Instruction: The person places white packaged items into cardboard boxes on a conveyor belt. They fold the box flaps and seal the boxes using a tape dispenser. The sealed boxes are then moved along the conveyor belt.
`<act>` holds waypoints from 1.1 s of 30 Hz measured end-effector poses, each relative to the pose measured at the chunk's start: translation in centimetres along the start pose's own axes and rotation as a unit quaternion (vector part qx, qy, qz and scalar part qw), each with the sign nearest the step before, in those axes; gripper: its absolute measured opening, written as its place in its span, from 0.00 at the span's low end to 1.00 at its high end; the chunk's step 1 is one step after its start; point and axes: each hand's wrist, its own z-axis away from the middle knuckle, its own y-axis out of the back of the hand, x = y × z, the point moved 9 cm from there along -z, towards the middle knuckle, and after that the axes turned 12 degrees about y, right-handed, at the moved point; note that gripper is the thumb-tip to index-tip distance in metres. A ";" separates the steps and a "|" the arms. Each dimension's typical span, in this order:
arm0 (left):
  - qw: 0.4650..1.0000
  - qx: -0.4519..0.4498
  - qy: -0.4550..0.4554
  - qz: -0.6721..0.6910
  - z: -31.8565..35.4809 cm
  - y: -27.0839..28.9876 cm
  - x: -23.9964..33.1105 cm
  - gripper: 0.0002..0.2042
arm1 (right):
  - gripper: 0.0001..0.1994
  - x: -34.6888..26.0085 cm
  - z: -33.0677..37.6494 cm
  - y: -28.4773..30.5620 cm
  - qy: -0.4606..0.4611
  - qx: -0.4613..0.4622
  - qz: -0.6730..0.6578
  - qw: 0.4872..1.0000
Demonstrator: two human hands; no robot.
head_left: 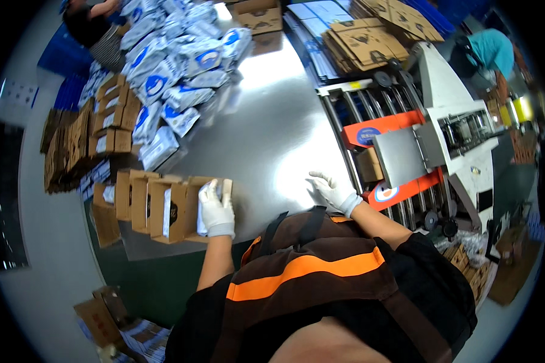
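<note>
Glossy metal table, matt cardboard boxes

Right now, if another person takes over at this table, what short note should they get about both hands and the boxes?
Left hand: gloved, resting on the last open brown carton in the row of cartons; a white packet seems to be under it.
Right hand: gloved, empty, flat on the steel table beside the roller machine.
Done: the row's cartons stand open, some showing white packets inside.
Left: a pile of blue-and-white packets lies farther back on the left; flat cartons are stacked by the machine.
</note>
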 end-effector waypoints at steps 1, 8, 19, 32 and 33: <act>0.999 0.016 0.043 0.018 0.6 0.5 -0.1 0.20 | 0.18 -2.0 -0.9 -0.6 -0.015 -0.018 0.007 1.000; 0.982 -0.093 -0.164 -0.031 3.8 -1.2 -3.7 0.14 | 0.24 -4.0 -5.2 -9.5 0.044 -0.105 -0.036 0.993; 0.953 -0.163 -0.249 0.059 3.7 -2.2 -7.4 0.18 | 0.20 -6.4 -3.7 -19.3 0.132 -0.355 0.240 0.894; 0.935 -0.298 0.106 0.161 -0.4 -10.9 -9.3 0.27 | 0.33 -5.7 -2.0 -17.4 0.310 -0.151 0.431 0.834; 0.910 -0.349 0.107 0.195 0.4 -12.6 -7.3 0.28 | 0.33 -4.2 -1.7 -15.4 0.261 -0.142 0.445 0.845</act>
